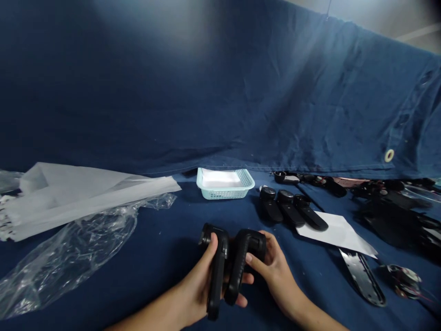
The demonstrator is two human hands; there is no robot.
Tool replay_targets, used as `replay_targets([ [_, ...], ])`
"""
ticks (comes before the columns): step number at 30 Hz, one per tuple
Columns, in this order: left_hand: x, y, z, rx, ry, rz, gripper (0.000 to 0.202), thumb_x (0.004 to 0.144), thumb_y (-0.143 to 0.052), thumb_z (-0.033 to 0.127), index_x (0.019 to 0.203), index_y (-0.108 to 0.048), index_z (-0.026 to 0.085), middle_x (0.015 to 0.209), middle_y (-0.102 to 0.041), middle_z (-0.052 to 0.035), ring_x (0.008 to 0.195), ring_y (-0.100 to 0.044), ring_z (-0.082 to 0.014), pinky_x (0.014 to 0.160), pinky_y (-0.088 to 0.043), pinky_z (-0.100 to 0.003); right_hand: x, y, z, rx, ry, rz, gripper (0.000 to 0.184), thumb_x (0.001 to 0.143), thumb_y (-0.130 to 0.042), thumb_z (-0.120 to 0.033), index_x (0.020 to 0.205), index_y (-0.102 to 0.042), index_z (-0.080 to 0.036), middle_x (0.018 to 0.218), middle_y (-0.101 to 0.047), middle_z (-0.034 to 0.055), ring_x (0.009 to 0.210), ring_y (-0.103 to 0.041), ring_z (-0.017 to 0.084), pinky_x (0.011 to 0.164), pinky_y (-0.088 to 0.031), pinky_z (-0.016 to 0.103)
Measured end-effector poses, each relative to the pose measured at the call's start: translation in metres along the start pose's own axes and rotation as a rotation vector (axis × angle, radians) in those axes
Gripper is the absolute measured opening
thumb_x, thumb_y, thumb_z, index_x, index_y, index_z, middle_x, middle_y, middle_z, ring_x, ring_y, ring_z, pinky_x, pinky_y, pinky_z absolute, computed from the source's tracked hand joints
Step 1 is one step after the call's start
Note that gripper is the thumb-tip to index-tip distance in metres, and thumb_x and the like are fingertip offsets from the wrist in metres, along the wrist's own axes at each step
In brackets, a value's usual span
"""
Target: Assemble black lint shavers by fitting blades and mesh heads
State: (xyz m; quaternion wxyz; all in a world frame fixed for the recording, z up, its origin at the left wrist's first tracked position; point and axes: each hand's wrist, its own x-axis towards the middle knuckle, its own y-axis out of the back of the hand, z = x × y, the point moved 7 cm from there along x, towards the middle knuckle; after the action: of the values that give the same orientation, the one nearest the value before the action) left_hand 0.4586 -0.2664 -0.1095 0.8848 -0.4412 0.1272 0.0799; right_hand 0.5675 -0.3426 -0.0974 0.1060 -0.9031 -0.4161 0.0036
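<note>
My left hand (196, 289) is wrapped around a black L-shaped handheld device (216, 271), thumb on its upper part. A ridged round end on that device points left. My right hand (275, 271) grips a second black L-shaped device (238, 266), whose head points right and whose handle hangs downward. Side by side above the blue cloth, the two devices are very close; whether they touch I cannot tell. Some left fingertips show behind and below the right-hand device. The exact kind of device is unclear.
A pale blue basket (225, 195) lined with white paper stands behind my hands. Several similar black devices (288, 209) lie right, by a white sheet (339, 232). Nearer are a black shell (365, 280) and a wired part (403, 278). Clear plastic (86, 250) and white wrapping (76, 193) lie left.
</note>
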Motion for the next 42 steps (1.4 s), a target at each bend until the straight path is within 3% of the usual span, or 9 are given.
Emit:
replay_targets([
  [6,-0.001,0.000,0.002,-0.107,-0.015,-0.009,0.073,0.089,-0.041,0.066,0.129,-0.054,0.007,0.098,-0.073,-0.0199,0.080,-0.071,-0.0306,0.077,-0.053,-0.046,-0.001,0.002,-0.007,-0.072,0.065,0.013,0.048,0.077,-0.076,-0.027,0.113,-0.044,-0.029,0.104,-0.062,0.0000,0.099,-0.060,0.019,0.086,-0.050,0.031],
  [12,-0.002,-0.005,0.001,-0.186,-0.052,-0.157,0.069,0.088,-0.052,0.057,0.143,-0.038,0.016,0.105,-0.071,-0.0172,0.097,-0.068,-0.0327,0.093,-0.043,-0.050,-0.010,-0.001,-0.018,-0.216,0.097,-0.063,0.058,0.082,-0.070,-0.028,0.129,-0.036,-0.031,0.120,-0.060,0.0029,0.112,-0.057,0.022,0.097,-0.046,0.034],
  [16,-0.003,-0.007,0.003,-0.191,-0.061,-0.145,0.070,0.089,-0.052,0.055,0.148,-0.027,0.025,0.105,-0.071,-0.0140,0.091,-0.069,-0.0291,0.093,-0.043,-0.050,-0.015,-0.004,-0.018,-0.278,0.096,-0.122,0.065,0.083,-0.068,-0.031,0.137,-0.031,-0.033,0.136,-0.051,0.0047,0.126,-0.048,0.025,0.106,-0.039,0.039],
  [21,-0.002,-0.011,0.002,-0.161,-0.006,-0.170,0.075,0.083,-0.058,0.060,0.144,-0.035,0.024,0.102,-0.071,-0.0137,0.098,-0.067,-0.0348,0.089,-0.045,-0.051,-0.017,-0.002,-0.011,-0.350,0.103,-0.138,0.069,0.087,-0.062,-0.033,0.145,-0.024,-0.036,0.150,-0.036,0.0032,0.138,-0.033,0.026,0.116,-0.023,0.047],
  [26,-0.001,-0.005,-0.003,-0.164,0.050,-0.159,0.064,0.082,-0.060,0.059,0.127,-0.057,0.014,0.106,-0.072,-0.0160,0.091,-0.069,-0.0335,0.092,-0.044,-0.050,-0.016,0.000,-0.008,-0.321,0.070,-0.149,0.071,0.087,-0.063,-0.035,0.146,-0.024,-0.037,0.152,-0.035,0.0034,0.139,-0.033,0.026,0.116,-0.022,0.049],
  [30,-0.001,0.003,-0.005,-0.128,0.053,-0.060,0.065,0.081,-0.063,0.054,0.121,-0.061,0.004,0.105,-0.072,-0.0200,0.090,-0.070,-0.0337,0.096,-0.042,-0.048,-0.013,-0.002,-0.004,-0.134,-0.030,-0.161,0.071,0.086,-0.066,-0.032,0.145,-0.028,-0.033,0.144,-0.046,0.0058,0.131,-0.045,0.026,0.110,-0.036,0.045],
  [35,-0.002,0.011,0.015,-0.008,-0.070,0.232,0.051,0.077,-0.075,0.031,0.124,-0.059,0.017,0.101,-0.075,-0.0119,0.087,-0.072,-0.0296,0.084,-0.051,-0.040,-0.004,0.013,-0.013,-0.036,0.045,0.051,0.078,0.079,-0.073,-0.032,0.144,-0.029,-0.031,0.122,-0.063,0.0049,0.114,-0.059,0.024,0.099,-0.047,0.040],
  [38,-0.002,0.009,0.036,0.030,-0.188,0.265,0.038,0.078,-0.074,0.016,0.114,-0.063,0.014,0.114,-0.070,-0.0143,0.103,-0.067,-0.0318,0.089,-0.051,-0.043,0.001,0.031,-0.017,-0.105,0.069,0.195,0.072,0.077,-0.074,-0.037,0.139,-0.039,-0.028,0.116,-0.066,0.0051,0.110,-0.061,0.026,0.097,-0.048,0.040],
  [42,-0.004,0.013,0.054,0.057,-0.277,0.296,0.031,0.080,-0.070,0.012,0.111,-0.063,0.012,0.130,-0.061,-0.0159,0.119,-0.056,-0.0374,0.094,-0.049,-0.052,0.008,0.050,-0.011,-0.090,0.000,0.289,0.057,0.077,-0.070,-0.046,0.126,-0.055,-0.023,0.118,-0.066,0.0059,0.115,-0.058,0.031,0.098,-0.046,0.040],
])
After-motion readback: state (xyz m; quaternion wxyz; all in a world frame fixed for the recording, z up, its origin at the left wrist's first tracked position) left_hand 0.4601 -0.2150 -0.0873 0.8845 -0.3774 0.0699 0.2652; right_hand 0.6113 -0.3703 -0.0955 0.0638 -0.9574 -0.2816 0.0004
